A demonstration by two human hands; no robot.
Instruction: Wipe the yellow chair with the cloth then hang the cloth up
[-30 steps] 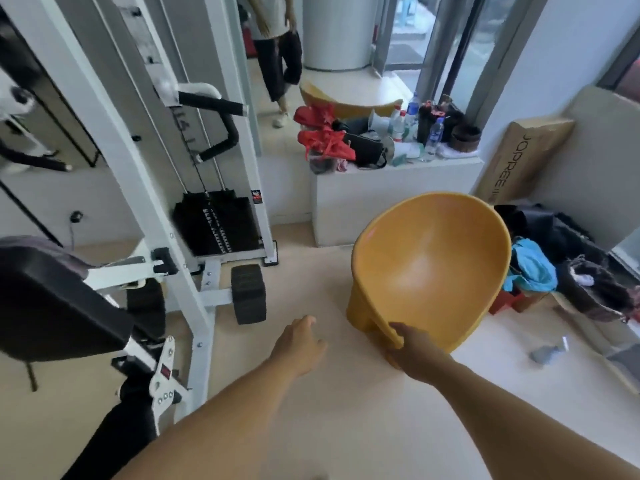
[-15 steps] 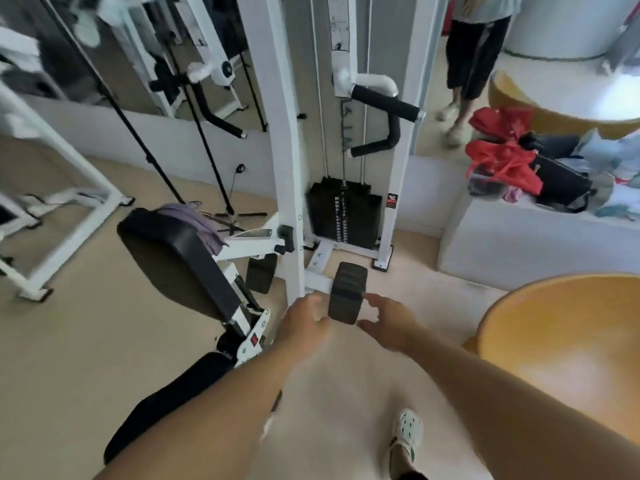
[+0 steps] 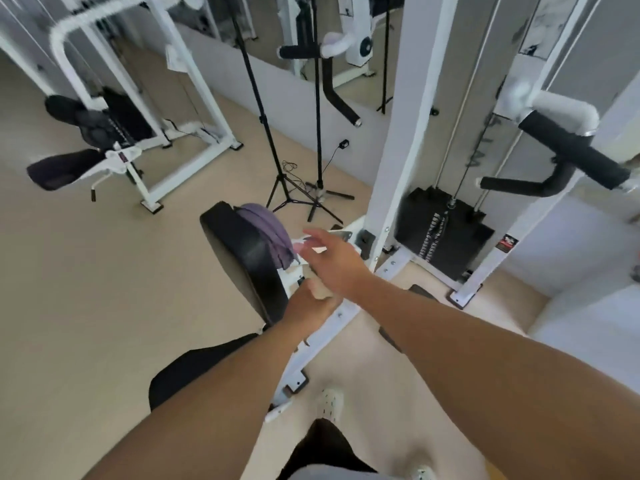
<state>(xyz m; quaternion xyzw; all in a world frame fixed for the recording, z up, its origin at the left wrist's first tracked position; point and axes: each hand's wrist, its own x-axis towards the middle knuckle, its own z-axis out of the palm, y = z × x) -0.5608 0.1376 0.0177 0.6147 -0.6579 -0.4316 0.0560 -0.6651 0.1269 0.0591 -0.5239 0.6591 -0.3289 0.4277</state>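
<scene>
A purple cloth (image 3: 268, 228) is draped over the back of a black padded seat rest (image 3: 247, 263) on the white gym machine. My right hand (image 3: 332, 258) stretches toward it with fingers spread, its fingertips just right of the cloth and holding nothing. My left hand (image 3: 311, 303) is lower, beside the pad's right edge, fingers loosely curled and empty. The yellow chair is out of view.
The machine's white upright post (image 3: 401, 140) and black weight stack (image 3: 443, 233) stand just right of the hands. A black padded handle (image 3: 568, 150) juts out at the right. Two black tripod stands (image 3: 301, 192) sit behind the pad. Another white machine (image 3: 114, 133) stands at far left.
My view has swung left, away from the yellow chair. My right hand let go of the chair's rim and both hands moved toward the purple cloth on the seat pad.
</scene>
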